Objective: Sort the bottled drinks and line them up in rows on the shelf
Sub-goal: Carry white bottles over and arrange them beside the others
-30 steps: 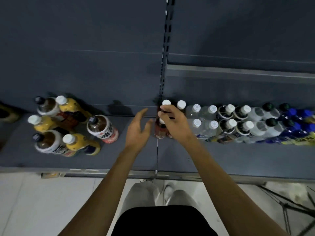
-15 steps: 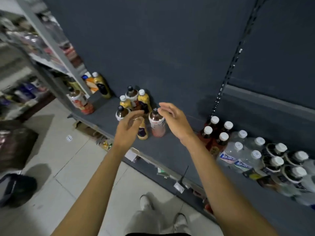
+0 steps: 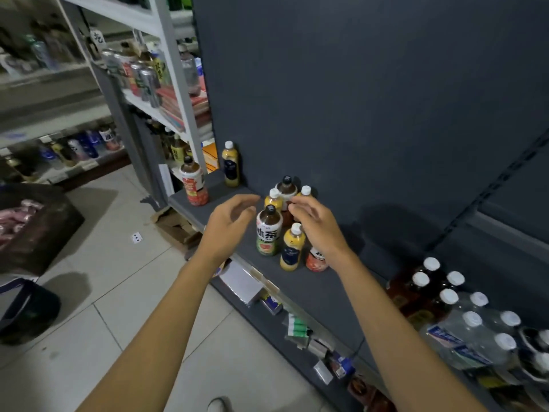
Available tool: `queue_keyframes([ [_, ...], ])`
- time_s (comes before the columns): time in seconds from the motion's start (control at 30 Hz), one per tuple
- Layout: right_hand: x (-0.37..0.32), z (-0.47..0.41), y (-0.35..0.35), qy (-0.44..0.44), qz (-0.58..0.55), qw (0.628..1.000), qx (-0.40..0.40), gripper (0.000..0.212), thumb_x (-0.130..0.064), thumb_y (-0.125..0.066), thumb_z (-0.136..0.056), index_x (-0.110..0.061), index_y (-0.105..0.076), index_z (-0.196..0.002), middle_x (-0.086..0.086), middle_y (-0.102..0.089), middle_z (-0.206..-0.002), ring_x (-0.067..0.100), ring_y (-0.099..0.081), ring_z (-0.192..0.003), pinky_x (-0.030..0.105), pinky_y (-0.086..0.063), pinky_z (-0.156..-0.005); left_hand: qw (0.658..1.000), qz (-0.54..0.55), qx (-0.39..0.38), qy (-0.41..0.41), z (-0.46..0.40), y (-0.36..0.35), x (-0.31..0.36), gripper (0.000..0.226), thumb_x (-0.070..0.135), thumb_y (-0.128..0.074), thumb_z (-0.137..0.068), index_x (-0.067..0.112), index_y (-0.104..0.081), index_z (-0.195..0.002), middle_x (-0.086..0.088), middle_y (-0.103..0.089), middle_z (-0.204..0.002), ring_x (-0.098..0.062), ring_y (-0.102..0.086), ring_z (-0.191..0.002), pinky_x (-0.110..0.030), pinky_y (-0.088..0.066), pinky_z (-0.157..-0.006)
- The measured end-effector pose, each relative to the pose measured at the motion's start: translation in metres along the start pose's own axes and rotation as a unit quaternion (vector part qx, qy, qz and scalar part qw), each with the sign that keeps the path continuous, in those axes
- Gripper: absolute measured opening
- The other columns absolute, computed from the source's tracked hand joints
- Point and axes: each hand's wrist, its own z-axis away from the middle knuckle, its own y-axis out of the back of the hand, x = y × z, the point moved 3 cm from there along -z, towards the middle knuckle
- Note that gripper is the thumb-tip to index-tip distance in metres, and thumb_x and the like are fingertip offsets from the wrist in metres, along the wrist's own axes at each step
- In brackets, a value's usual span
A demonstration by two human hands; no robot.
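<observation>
A loose cluster of bottles stands on the dark grey shelf: a black-capped tea bottle with a white and green label in front, a yellow juice bottle beside it, more yellow and brown ones behind. My left hand hovers just left of the tea bottle, fingers relaxed, holding nothing. My right hand reaches over the cluster with fingers loosely bent, partly hiding a red-labelled bottle. Lined-up rows of dark red tea bottles and clear water bottles fill the shelf at lower right.
At the shelf's far left end stand a red-labelled bottle and a yellow bottle. Price tags hang along the shelf's front edge. A white rack with cans and goods stands to the left, a cardboard box on the tiled floor.
My view has swung left from the sorted rows to the loose cluster. My right hand has let go of the red bottle and both hands have moved over to the cluster.
</observation>
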Motion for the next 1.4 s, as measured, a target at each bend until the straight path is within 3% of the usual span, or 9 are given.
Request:
queue_keyframes([
  [0.27, 0.026, -0.011, -0.047, -0.06, 0.051, 0.996, 0.044, 0.025, -0.026, -0.058, -0.095, -0.022, -0.061, -0.12, -0.006, -0.063, -0.116, -0.004, -0.057, -0.1, 0.013, -0.044, -0.081, 0.997, 0.038, -0.062, 0.028, -0.02, 0.042, -0.061, 0.023, 0.015, -0.053, -0.096, 0.028, -0.061, -0.113, 0.021, -0.062, -0.112, 0.006, -0.057, -0.107, -0.02, -0.046, -0.092],
  [0.47, 0.04, -0.034, -0.052, -0.091, 0.054, 0.989, 0.099, 0.027, -0.026, -0.057, -0.096, -0.02, -0.06, -0.122, -0.008, -0.063, -0.116, 0.003, -0.059, -0.104, 0.01, -0.043, -0.074, 0.991, 0.061, -0.118, 0.013, -0.055, 0.032, -0.08, 0.024, 0.005, -0.053, -0.094, 0.022, -0.06, -0.109, 0.021, -0.061, -0.104, 0.016, -0.057, -0.095, -0.007, -0.043, -0.083],
  [0.67, 0.082, -0.071, -0.027, -0.101, 0.129, 0.961, 0.221, 0.022, -0.018, -0.06, -0.093, -0.014, -0.065, -0.114, -0.01, -0.064, -0.097, -0.01, -0.057, -0.084, -0.002, -0.038, -0.068, 0.978, 0.054, -0.194, 0.052, -0.11, -0.004, -0.12, 0.027, 0.008, -0.056, -0.093, 0.026, -0.058, -0.114, 0.001, -0.064, -0.117, -0.014, -0.06, -0.109, -0.034, -0.047, -0.097],
  [0.77, 0.11, -0.091, -0.013, -0.109, 0.105, 0.947, 0.283, 0.018, -0.012, -0.059, -0.092, -0.013, -0.068, -0.108, -0.003, -0.067, -0.102, 0.01, -0.063, -0.097, 0.011, -0.044, -0.079, 0.975, 0.038, -0.208, 0.073, -0.143, -0.024, -0.139, 0.031, 0.004, -0.055, -0.093, 0.019, -0.056, -0.12, -0.005, -0.061, -0.122, -0.019, -0.059, -0.11, -0.034, -0.048, -0.096],
  [0.87, 0.122, -0.111, -0.007, -0.112, 0.063, 0.935, 0.33, 0.015, -0.01, -0.06, -0.092, -0.018, -0.067, -0.102, -0.003, -0.066, -0.095, 0.013, -0.063, -0.09, 0.022, -0.048, -0.079, 0.968, 0.017, -0.238, 0.079, -0.174, -0.043, -0.147, 0.03, 0.001, -0.055, -0.093, 0.02, -0.055, -0.117, -0.005, -0.062, -0.117, -0.015, -0.061, -0.099, -0.017, -0.05, -0.079],
  [0.93, 0.124, -0.129, -0.007, -0.107, 0.073, 0.942, 0.31, 0.015, -0.011, -0.062, -0.091, -0.017, -0.067, -0.105, -0.004, -0.066, -0.095, 0.01, -0.06, -0.085, 0.018, -0.046, -0.075, 0.965, 0.0, -0.248, 0.082, -0.193, -0.058, -0.151, 0.027, 0.002, -0.057, -0.091, 0.02, -0.057, -0.112, 0.003, -0.063, -0.109, -0.015, -0.061, -0.096, -0.012, -0.05, -0.073],
  [1.07, 0.136, -0.154, -0.011, -0.124, 0.126, 0.952, 0.25, 0.024, -0.016, -0.067, -0.088, -0.014, -0.066, -0.112, 0.002, -0.068, -0.105, 0.014, -0.06, -0.096, 0.024, -0.045, -0.084, 0.952, -0.058, -0.29, 0.083, -0.212, -0.079, -0.162, 0.028, 0.012, -0.063, -0.09, 0.026, -0.061, -0.114, 0.004, -0.064, -0.111, -0.011, -0.061, -0.105, -0.022, -0.052, -0.084],
  [1.23, 0.136, -0.175, -0.007, -0.148, 0.175, 0.946, 0.229, 0.031, -0.022, -0.069, -0.087, -0.016, -0.063, -0.116, 0.001, -0.066, -0.114, 0.013, -0.056, -0.101, 0.024, -0.042, -0.085, 0.955, -0.088, -0.274, 0.075, -0.257, -0.076, -0.166, 0.031, 0.01, -0.066, -0.087, 0.03, -0.059, -0.11, -0.002, -0.064, -0.105, -0.013, -0.062, -0.094, -0.004, -0.043, -0.07],
  [1.4, 0.13, -0.203, -0.043, -0.18, 0.225, 0.955, 0.066, 0.046, -0.038, -0.074, -0.079, -0.021, -0.058, -0.12, 0.003, -0.061, -0.118, 0.02, -0.056, -0.108, 0.034, -0.047, -0.089, 0.952, -0.097, -0.28, 0.078, -0.291, -0.087, -0.183, 0.045, 0.007, -0.066, -0.083, 0.047, -0.056, -0.103, 0.0, -0.061, -0.111, -0.019, -0.06, -0.099, -0.029, -0.052, -0.083],
])
